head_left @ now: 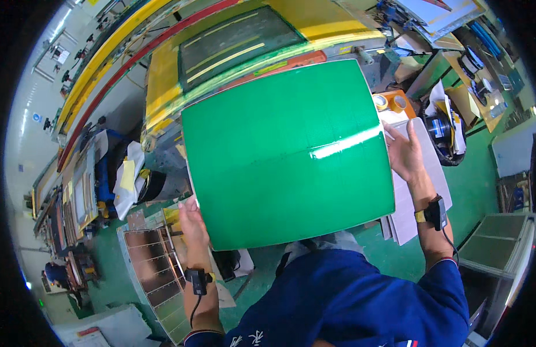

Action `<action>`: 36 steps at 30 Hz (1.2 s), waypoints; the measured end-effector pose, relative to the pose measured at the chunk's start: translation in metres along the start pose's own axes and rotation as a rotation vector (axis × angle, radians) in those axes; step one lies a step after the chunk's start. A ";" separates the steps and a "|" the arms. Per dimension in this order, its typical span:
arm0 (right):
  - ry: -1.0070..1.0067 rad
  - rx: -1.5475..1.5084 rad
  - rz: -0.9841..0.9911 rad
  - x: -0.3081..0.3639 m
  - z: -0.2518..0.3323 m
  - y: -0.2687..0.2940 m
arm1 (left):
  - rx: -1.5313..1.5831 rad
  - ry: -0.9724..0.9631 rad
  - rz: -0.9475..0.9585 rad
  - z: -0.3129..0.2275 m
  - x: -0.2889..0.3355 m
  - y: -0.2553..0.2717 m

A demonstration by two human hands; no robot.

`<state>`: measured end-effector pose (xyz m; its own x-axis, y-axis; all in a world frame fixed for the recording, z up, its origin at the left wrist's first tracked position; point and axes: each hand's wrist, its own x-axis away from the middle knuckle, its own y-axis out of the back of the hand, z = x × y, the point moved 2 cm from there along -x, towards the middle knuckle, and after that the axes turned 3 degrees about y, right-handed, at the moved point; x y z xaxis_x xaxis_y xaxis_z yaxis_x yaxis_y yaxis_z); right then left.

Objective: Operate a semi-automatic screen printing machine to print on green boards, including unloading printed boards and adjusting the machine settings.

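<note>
A large glossy green sheet with a thin pale edge is up in front of my body, slightly tilted. A bright streak of light reflects on its right half. My left hand grips its lower left edge, and my right hand has it by the right edge, thumb raised. Some fingertips of both hands are hidden behind the sheet. Beyond its far edge lies a yellow-bordered printing screen frame with a dark mesh window.
Right of the sheet, a stack of pale sheets stands under my right forearm. Tape rolls sit on an orange surface, beside a black bin of paper waste. Drying racks stand lower left. Another person is far left.
</note>
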<state>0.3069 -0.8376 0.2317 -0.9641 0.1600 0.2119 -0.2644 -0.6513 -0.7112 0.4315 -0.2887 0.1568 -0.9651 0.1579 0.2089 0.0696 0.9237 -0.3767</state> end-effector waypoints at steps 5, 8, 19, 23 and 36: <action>-0.013 -0.003 -0.005 -0.003 0.001 0.016 | 0.027 0.045 -0.019 0.000 -0.001 -0.018; -0.011 -0.012 -0.008 -0.007 -0.004 0.024 | 0.071 0.056 -0.028 0.000 0.002 -0.018; 0.007 -0.016 -0.050 -0.004 -0.002 0.047 | 0.049 0.046 -0.014 -0.009 0.003 -0.043; 0.024 -0.002 -0.049 -0.002 -0.003 0.051 | 0.060 0.032 -0.008 -0.010 0.007 -0.053; 0.025 -0.020 -0.028 0.002 -0.005 0.039 | -0.052 0.011 -0.004 -0.002 -0.006 -0.021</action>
<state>0.2945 -0.8587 0.2012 -0.9566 0.1963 0.2152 -0.2912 -0.6318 -0.7183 0.4362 -0.3078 0.1654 -0.9626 0.1576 0.2206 0.0789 0.9414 -0.3280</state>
